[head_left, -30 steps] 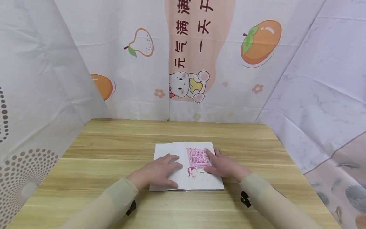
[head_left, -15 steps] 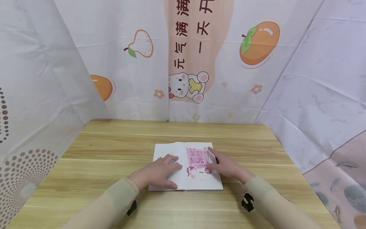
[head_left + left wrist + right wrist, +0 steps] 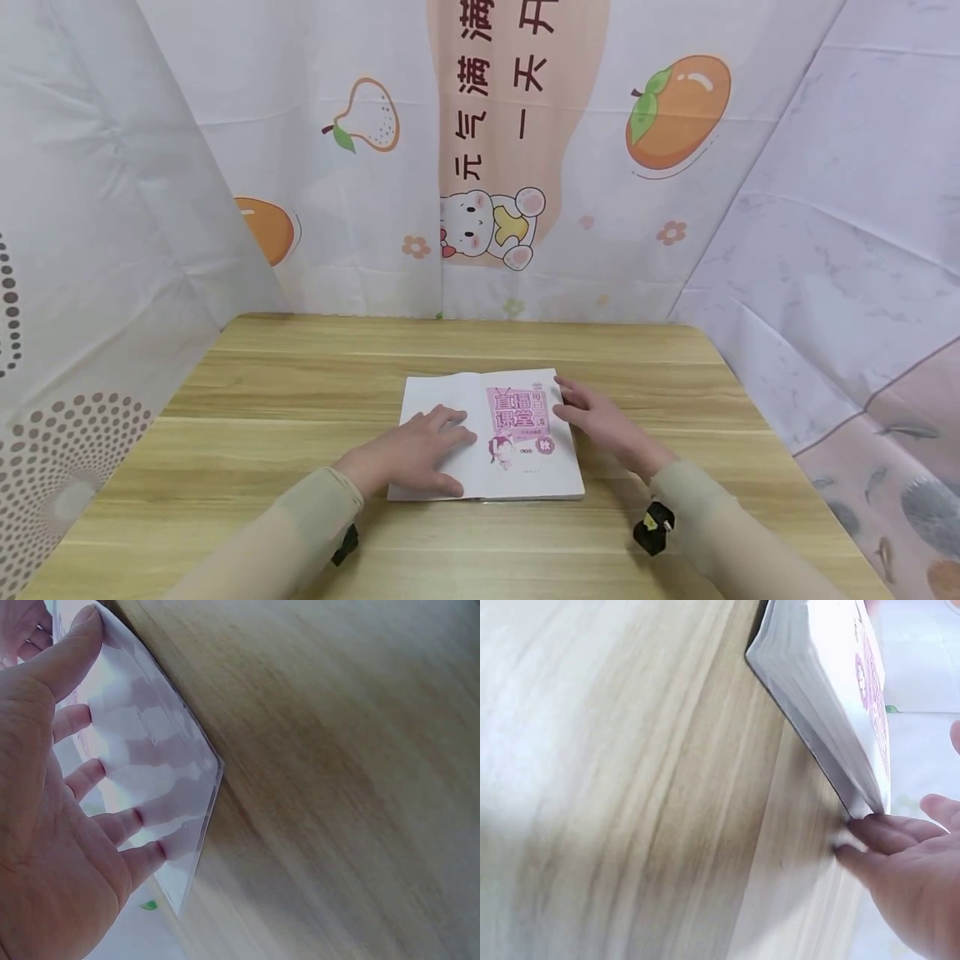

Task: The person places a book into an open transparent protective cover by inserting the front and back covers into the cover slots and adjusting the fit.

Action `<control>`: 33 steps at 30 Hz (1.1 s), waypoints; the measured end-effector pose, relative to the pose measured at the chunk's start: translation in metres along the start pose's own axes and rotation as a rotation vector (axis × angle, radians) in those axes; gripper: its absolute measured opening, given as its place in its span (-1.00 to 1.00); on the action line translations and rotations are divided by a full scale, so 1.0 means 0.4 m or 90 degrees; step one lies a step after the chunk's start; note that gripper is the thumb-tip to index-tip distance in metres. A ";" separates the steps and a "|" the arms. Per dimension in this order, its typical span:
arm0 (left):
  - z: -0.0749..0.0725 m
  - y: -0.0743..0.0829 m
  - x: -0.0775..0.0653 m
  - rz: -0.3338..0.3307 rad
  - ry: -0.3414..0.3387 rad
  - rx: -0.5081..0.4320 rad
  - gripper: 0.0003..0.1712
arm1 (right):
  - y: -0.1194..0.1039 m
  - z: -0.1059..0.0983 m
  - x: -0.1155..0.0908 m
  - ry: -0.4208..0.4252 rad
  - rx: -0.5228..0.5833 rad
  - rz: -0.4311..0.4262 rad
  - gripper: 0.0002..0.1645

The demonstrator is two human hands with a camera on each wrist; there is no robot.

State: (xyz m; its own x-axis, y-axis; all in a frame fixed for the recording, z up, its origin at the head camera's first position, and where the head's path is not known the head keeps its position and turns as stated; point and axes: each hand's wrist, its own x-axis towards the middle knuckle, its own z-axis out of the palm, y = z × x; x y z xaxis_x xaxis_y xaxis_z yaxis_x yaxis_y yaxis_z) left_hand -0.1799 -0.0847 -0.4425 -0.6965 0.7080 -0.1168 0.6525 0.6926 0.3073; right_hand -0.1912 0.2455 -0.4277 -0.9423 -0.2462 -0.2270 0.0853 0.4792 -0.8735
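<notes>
An open book (image 3: 525, 483) lies on the wooden table, its left page blank and its right page printed with pink lettering and a cartoon figure. My left hand (image 3: 420, 450) rests on the left page with fingers spread and thumb near the fold; in the left wrist view that hand (image 3: 60, 817) touches the white page (image 3: 176, 787). At the book's right edge is my right hand (image 3: 607, 425), fingers extended near the far corner. From the right wrist, the fingers of that hand (image 3: 922, 870) touch the end of the page stack (image 3: 810, 690), above the dark cover; no pinch shows.
The wooden table (image 3: 300, 358) extends around the book on all sides. Behind it hangs a white curtain (image 3: 360, 208) with fruit and cartoon prints. Black wrist devices (image 3: 651, 529) sit under both sleeves.
My right hand has drawn back rightward from over the right page to its edge, uncovering more of the print. The page's far right corner sits slightly higher. My left hand stays in place.
</notes>
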 end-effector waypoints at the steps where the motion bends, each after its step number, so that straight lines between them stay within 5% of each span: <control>1: 0.000 0.001 0.000 0.000 0.000 0.000 -0.17 | 0.001 -0.002 -0.001 0.004 0.003 -0.004 -0.20; 19: -0.008 0.009 -0.003 -0.013 -0.002 -0.007 -0.22 | -0.045 -0.023 0.001 0.017 0.182 -0.095 -0.26; 33: -0.010 0.000 0.006 -0.015 0.022 -0.044 -0.38 | -0.083 0.000 -0.004 -0.054 0.151 -0.157 -0.09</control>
State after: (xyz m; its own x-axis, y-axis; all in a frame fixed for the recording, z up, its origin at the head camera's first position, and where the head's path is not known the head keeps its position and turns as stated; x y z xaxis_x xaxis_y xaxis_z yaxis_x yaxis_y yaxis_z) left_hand -0.1828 -0.0838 -0.4389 -0.7215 0.6862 -0.0926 0.6149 0.6964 0.3700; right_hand -0.1925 0.2300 -0.3982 -0.9147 -0.4035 -0.0230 -0.0595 0.1907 -0.9798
